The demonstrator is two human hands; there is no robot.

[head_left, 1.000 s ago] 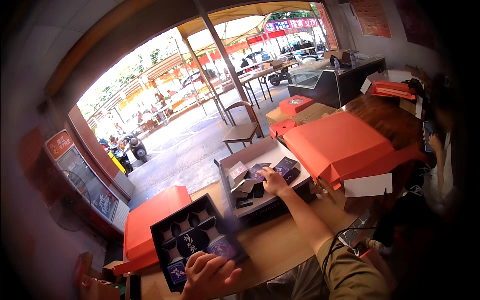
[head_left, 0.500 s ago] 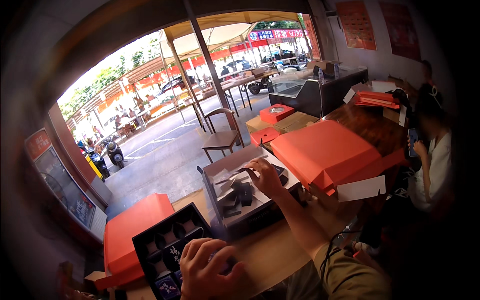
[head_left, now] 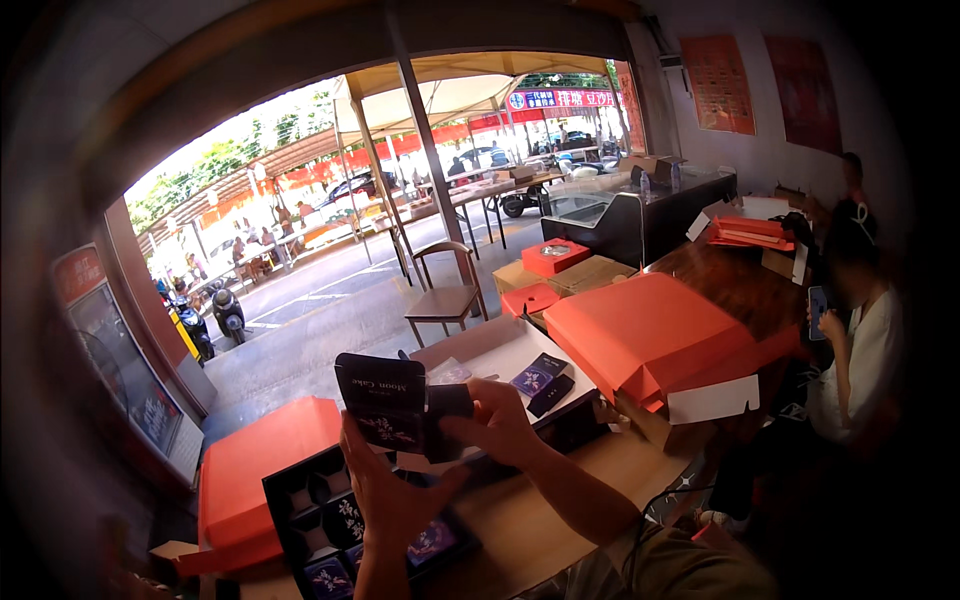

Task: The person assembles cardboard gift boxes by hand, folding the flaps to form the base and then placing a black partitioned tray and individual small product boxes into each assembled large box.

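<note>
A small dark folding carton (head_left: 382, 405) with a raised flap and light print is held up between my two hands. My left hand (head_left: 385, 500) closes on its lower left side, and the thumb reaches out below it. At its right end, my right hand (head_left: 502, 425) grips the cardboard with curled fingers. Below my left hand lies a black compartment box (head_left: 300, 500); a few cells hold small purple cartons (head_left: 330, 577). Behind my hands stands a white-lined open box (head_left: 500, 342) with a purple carton (head_left: 540, 376) and loose dark cartons inside.
Large red box lids lie at the left (head_left: 265, 470) and right (head_left: 650, 325). Brown cardboard boxes (head_left: 590, 245) stand behind, near a chair (head_left: 446, 290) and a display counter (head_left: 640, 215). At the far right a seated person (head_left: 860, 350) holds a phone.
My right hand has come out of the white-lined box toward me, now gripping a small dark carton. My left hand has risen from over the compartment box and taken hold of the same carton.
</note>
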